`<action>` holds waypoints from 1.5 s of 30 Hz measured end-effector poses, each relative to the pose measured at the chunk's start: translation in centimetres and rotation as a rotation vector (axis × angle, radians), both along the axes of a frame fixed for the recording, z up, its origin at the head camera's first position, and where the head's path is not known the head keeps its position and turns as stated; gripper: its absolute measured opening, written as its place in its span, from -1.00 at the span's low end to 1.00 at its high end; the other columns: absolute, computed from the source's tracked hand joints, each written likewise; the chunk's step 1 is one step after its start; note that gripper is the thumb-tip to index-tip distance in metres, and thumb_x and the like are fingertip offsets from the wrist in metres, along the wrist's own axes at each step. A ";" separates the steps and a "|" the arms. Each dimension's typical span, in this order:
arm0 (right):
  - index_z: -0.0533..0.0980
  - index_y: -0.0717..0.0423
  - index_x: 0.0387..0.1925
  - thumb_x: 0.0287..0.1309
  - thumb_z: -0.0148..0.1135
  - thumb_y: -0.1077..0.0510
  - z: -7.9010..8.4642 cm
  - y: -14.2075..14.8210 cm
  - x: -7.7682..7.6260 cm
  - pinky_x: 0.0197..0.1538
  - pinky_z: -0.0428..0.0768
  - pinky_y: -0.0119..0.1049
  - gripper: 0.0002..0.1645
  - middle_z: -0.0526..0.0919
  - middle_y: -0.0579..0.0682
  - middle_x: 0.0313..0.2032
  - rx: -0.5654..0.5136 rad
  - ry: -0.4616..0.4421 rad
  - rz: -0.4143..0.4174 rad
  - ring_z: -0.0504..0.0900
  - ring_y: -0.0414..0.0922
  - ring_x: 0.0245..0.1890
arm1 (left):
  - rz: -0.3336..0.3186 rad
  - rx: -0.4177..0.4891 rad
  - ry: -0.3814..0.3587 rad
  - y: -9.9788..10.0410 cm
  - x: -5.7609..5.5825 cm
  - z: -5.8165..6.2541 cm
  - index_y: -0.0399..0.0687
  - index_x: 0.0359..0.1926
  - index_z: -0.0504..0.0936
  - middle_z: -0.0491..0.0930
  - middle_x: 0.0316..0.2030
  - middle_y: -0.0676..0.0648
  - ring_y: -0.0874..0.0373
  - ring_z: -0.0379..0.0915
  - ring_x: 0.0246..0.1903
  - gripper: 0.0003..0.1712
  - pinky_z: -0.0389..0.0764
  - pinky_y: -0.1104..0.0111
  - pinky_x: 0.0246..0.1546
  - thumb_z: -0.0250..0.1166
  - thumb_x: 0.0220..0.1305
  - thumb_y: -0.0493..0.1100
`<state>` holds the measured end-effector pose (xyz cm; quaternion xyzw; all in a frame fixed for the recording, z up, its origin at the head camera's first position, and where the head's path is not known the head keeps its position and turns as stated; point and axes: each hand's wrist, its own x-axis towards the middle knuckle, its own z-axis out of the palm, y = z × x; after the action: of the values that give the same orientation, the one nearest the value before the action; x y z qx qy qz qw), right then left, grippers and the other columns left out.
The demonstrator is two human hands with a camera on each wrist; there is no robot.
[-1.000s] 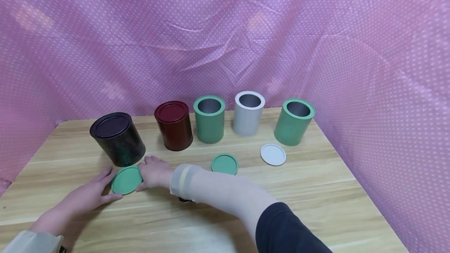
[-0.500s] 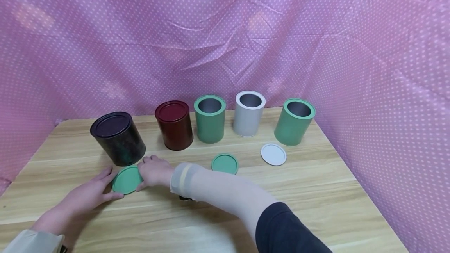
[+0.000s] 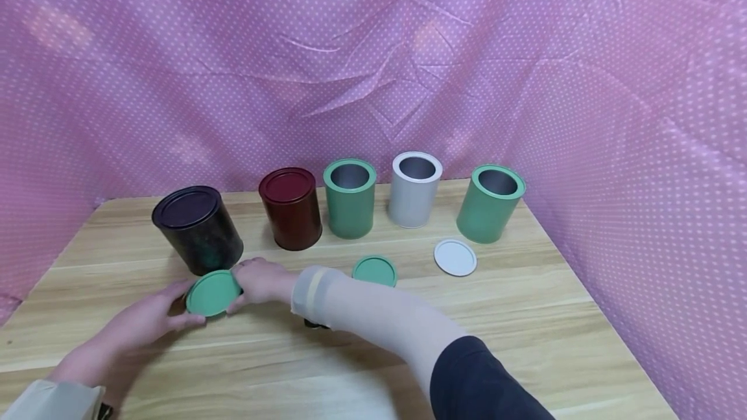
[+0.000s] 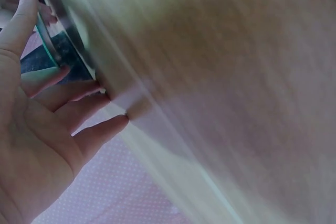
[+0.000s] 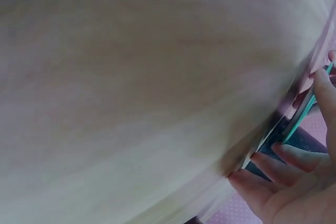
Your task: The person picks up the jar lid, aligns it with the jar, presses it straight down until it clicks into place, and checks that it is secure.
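A round green lid (image 3: 213, 293) is held between both hands in front of the black can (image 3: 198, 229), a little off the tabletop. My left hand (image 3: 142, 321) grips its left edge with thumb and index finger. At the opposite edge my right hand (image 3: 260, 282) grips it the same way. Both wrist views show the lid edge-on, as a thin green rim (image 5: 302, 114) above the wood, with the other fingers of the left hand (image 4: 47, 124) spread near the table. The lid's underside is mostly hidden.
Along the back stand a lidded dark red can (image 3: 290, 209), an uncovered green can (image 3: 350, 203), an uncovered white can (image 3: 413, 193) and another uncovered green can (image 3: 489, 206). A second green lid (image 3: 375, 270), partly behind the right forearm, and a white lid (image 3: 455, 257) lie on the table.
Both hands have raised the green lid slightly off the table and moved it a little toward the black can. The cans and the other lids have stayed put.
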<state>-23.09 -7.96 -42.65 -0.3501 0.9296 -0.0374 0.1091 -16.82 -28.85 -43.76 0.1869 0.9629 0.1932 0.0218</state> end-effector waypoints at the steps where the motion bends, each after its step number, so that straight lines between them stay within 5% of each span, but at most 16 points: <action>1: 0.44 -0.12 0.06 -0.01 0.33 -0.39 0.0 0.1 -0.1 -0.01 0.46 -0.55 -0.30 0.57 -0.27 -0.06 -0.031 -0.012 0.007 0.50 -0.35 -0.03 | 0.003 0.012 0.002 0.0 0.1 0.1 -0.35 0.25 0.37 0.48 0.09 -0.51 -0.43 0.46 0.04 -0.13 0.47 -0.22 -0.04 0.45 0.06 0.08; 9: 0.42 -0.09 0.03 0.02 0.38 -0.27 0.0 1.2 -0.6 -0.13 0.43 -0.63 -0.37 0.58 -0.29 -0.19 -0.191 -0.122 0.024 0.52 -0.41 -0.21 | 0.040 0.007 0.009 0.5 0.6 0.7 -0.36 0.31 0.30 0.52 0.04 -0.52 -0.44 0.52 -0.07 -0.09 0.49 -0.24 -0.12 0.42 0.10 0.09; 29: 0.35 0.00 0.32 0.00 0.41 -0.25 1.7 5.7 -0.1 0.16 0.41 -0.61 -0.10 0.57 -0.19 0.16 -0.351 -0.181 0.033 0.50 -0.37 0.14 | 0.088 0.071 0.016 3.8 1.7 2.2 -0.29 0.37 0.26 0.54 -0.01 -0.54 -0.39 0.59 -0.16 -0.07 0.57 -0.17 -0.23 0.39 0.14 0.13; 45: 0.24 -0.06 0.42 0.07 0.37 -0.20 3.7 10.9 -0.3 0.36 0.34 -0.32 -0.07 0.37 -0.08 0.36 -0.516 -0.262 -0.039 0.34 -0.19 0.36 | 0.112 0.166 0.012 7.7 0.5 4.0 -0.22 0.39 0.27 0.49 0.08 -0.50 -0.42 0.58 -0.12 -0.09 0.57 -0.17 -0.13 0.35 0.17 0.17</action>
<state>-23.41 2.95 -38.97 -0.3406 0.8738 -0.3197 0.1348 -16.29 -21.16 -39.73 0.1349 0.9527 0.2720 -0.0106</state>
